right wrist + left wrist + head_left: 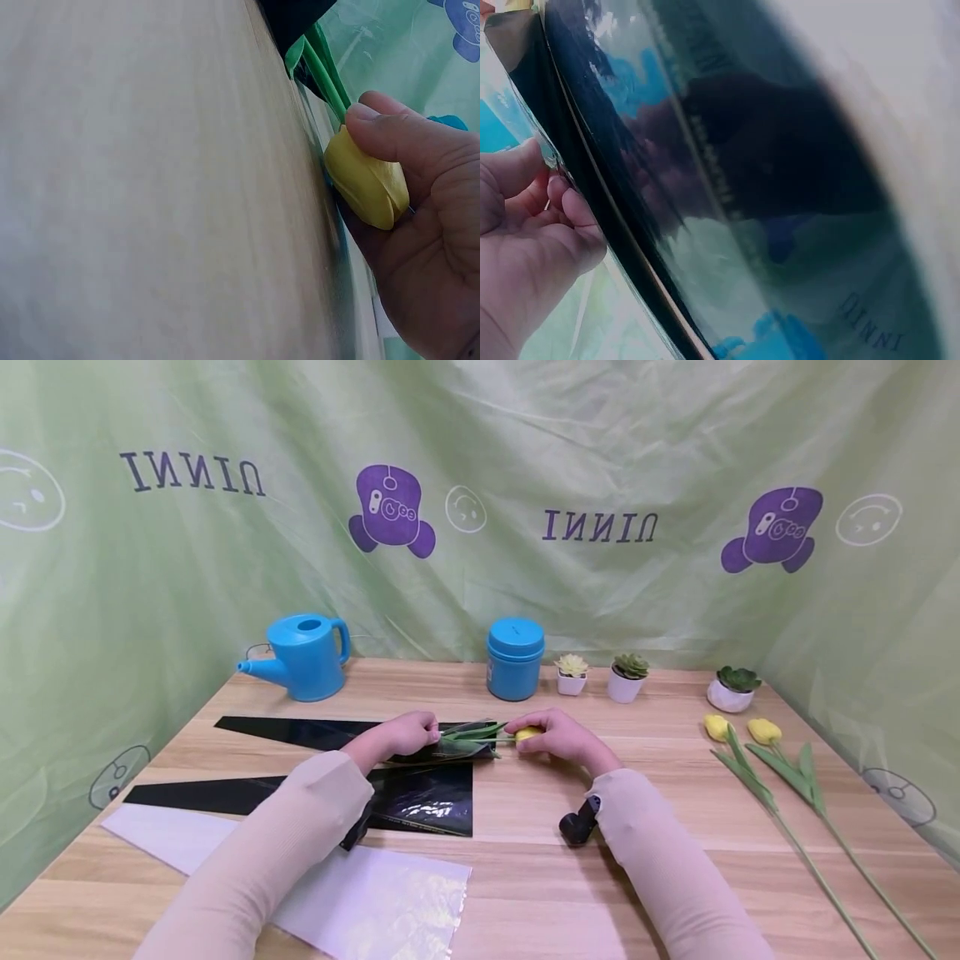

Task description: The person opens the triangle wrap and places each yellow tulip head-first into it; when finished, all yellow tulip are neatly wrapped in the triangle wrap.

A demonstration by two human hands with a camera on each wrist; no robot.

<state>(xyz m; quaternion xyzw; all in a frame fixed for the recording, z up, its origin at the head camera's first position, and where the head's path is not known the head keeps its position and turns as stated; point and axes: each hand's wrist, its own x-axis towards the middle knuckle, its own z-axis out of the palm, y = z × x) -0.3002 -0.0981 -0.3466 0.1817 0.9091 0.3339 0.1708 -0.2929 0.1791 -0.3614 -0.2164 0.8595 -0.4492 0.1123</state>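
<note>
Yellow tulip (366,177), part-way inside a black flower sleeve (330,732) on the table (525,885): the right hand (561,737) grasps its bloom, outside the mouth, while the left hand (405,733) pinches the sleeve's edge. Sleeving appears well advanced for this stem; two loose tulips (763,732) (at right), a second black sleeve (431,797) and a white sleeve (375,893) seem left

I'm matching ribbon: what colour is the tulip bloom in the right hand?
Yellow; the bloom shows best in the right wrist view.

The head view looks forward and down, the wrist views closer; head and right share the yellow tulip (365,184).
</note>
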